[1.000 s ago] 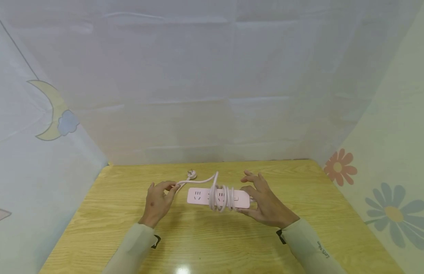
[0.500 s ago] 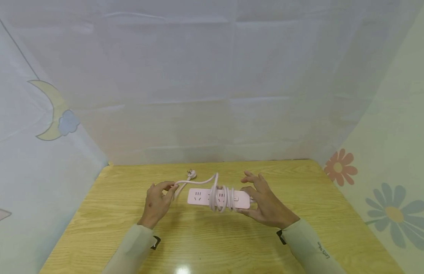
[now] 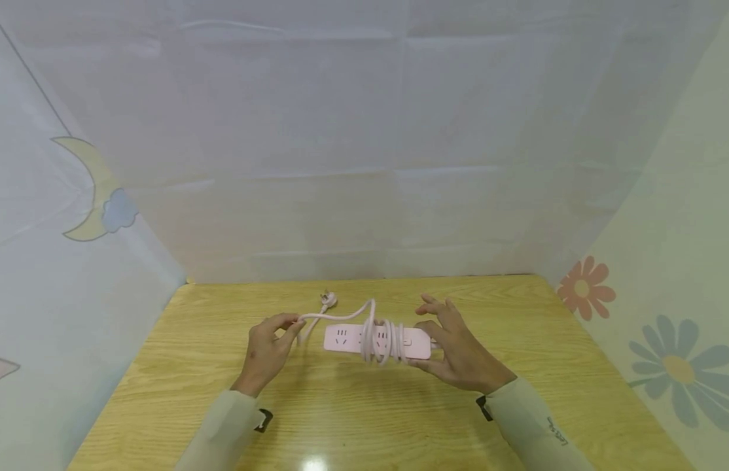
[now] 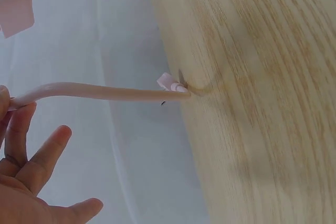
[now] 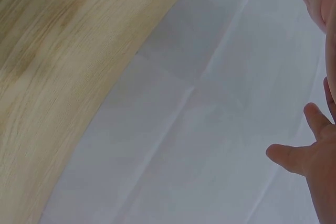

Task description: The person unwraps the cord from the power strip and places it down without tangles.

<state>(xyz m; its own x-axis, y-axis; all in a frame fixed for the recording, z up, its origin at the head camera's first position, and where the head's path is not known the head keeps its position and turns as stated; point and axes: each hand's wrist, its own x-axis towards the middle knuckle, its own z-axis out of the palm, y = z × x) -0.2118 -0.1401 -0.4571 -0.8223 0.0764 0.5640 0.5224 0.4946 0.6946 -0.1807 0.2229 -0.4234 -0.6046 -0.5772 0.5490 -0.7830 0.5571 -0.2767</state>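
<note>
Pinching the pink cord [image 3: 332, 315], left hand [image 3: 266, 350] sits left of the power strip [image 3: 377, 341]; right hand [image 3: 459, 353] grips its right end, long axis left-right.

Pale beige long sleeves, a black tab at each cuff, small lettering on the right sleeve [image 3: 541, 425].

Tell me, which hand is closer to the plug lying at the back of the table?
Left. The left hand pinches the cord just in front of the plug. The right hand holds the far end of the power strip, farther away.
</note>
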